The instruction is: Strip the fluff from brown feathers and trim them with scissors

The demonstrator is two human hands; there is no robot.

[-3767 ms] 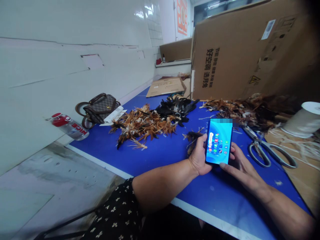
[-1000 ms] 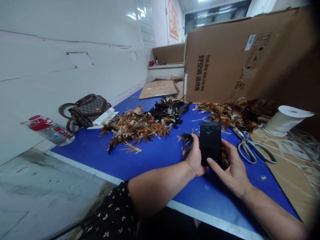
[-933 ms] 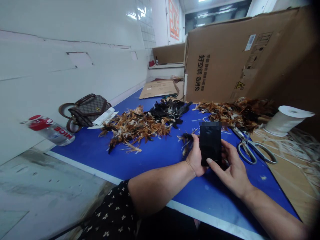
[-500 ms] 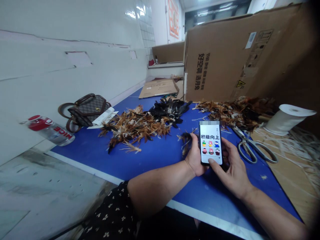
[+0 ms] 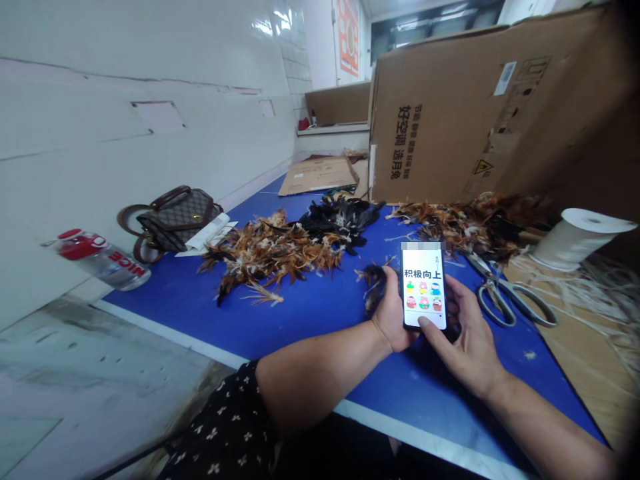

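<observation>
Our right hand [image 5: 473, 340] has shifted slightly at the phone [image 5: 423, 297] since the earliest frame: its thumb now lies at the middle of the lower end, and the display has gone from blue with icons to white with six cartoon figures. We hold the phone above the blue table [image 5: 310, 310], screen toward us. The phone's long axis runs away from us, bottom end nearest, top end pointing toward the big cardboard box [image 5: 450, 127] and leaning a touch to the left. Our left hand [image 5: 393, 320] grips the left side, thumb up along that edge; its fingers underneath are hidden. The right hand's fingers curl beside the right edge; whether they press on the back, we cannot tell. Just left of our left hand lies a small dark feather bunch [image 5: 374, 275]. Scissors [image 5: 492, 277] rest to the right, near our right hand, with a white spool [image 5: 570, 243] beyond them. Farther left on the table, brown feathers [image 5: 275, 247] touch black feathers [image 5: 345, 219].
</observation>
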